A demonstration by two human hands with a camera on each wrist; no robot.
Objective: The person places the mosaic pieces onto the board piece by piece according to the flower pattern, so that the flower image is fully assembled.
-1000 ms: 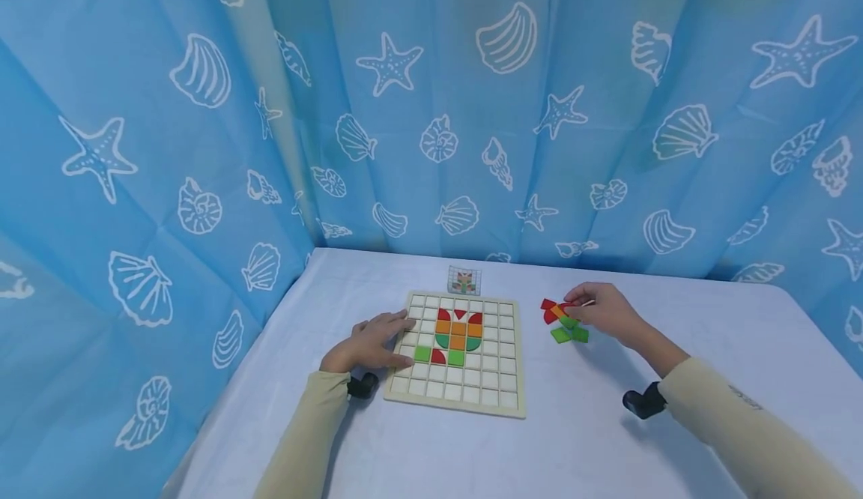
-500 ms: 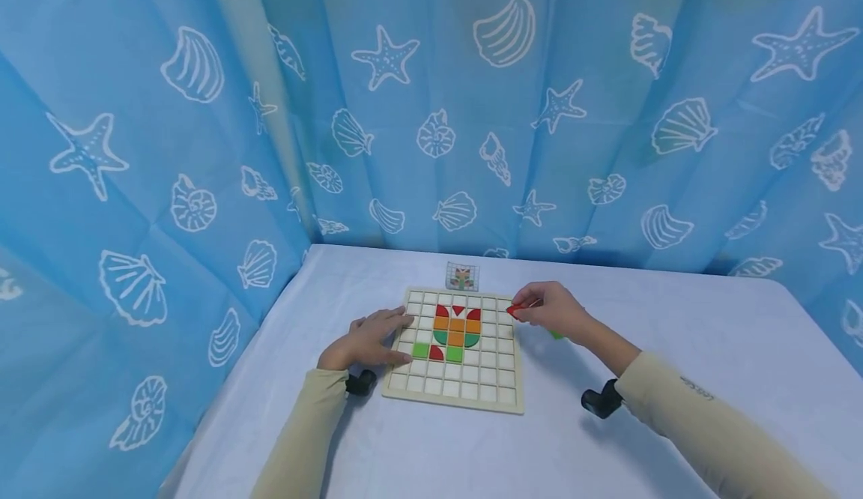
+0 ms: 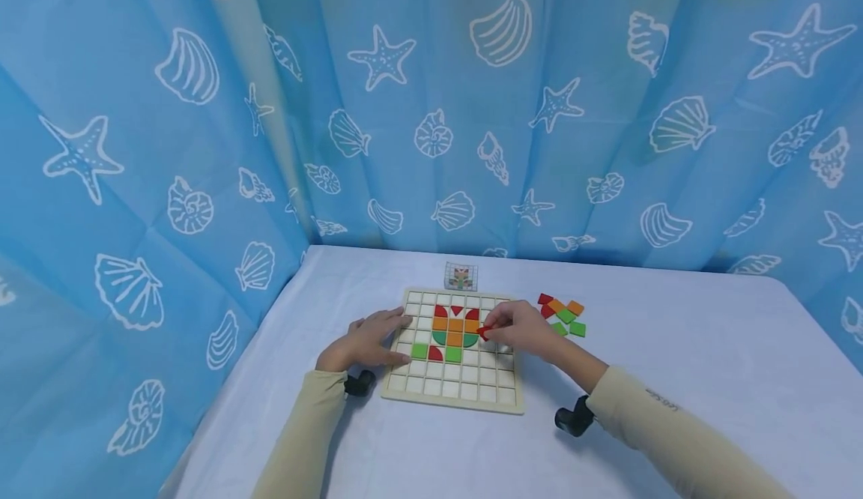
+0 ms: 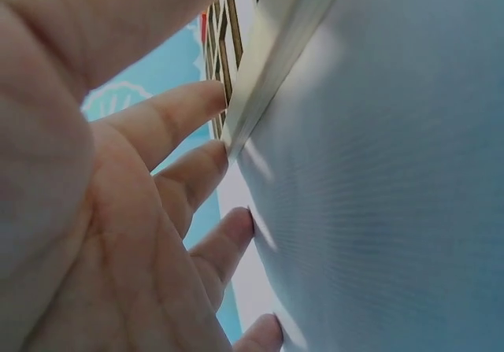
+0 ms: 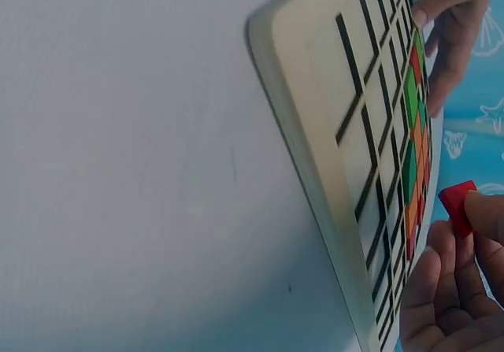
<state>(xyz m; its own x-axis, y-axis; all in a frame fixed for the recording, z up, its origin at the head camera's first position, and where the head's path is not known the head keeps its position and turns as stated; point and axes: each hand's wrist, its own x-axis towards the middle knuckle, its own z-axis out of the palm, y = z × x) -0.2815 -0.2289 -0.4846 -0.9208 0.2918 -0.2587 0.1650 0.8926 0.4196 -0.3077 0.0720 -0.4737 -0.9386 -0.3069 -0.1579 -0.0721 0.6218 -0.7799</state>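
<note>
A wooden grid board (image 3: 452, 402) lies on the white-covered table. Set in its cells are orange tiles (image 3: 455, 326), red quarter-round tiles, a small red triangle and green pieces, with a light green square (image 3: 419, 351) at the lower left. My left hand (image 3: 367, 342) rests at the board's left edge, fingers spread and fairly straight; in the left wrist view its fingertips meet the rim and the cloth. My right hand (image 3: 522, 327) pinches a red tile (image 5: 457, 204) between thumb and fingers, held over the board just right of the laid pattern. Its fingers partly cover that tile.
Several loose tiles (image 3: 565, 316) in red, orange and green lie on the table right of the board. A small card (image 3: 461, 276) printed with a coloured grid pattern is behind the board. A blue shell-patterned curtain (image 3: 431, 109) hangs along the back and left.
My right hand has picked a red tile from the loose pile and carried it left over the board. The left hand has stayed at the board's edge.
</note>
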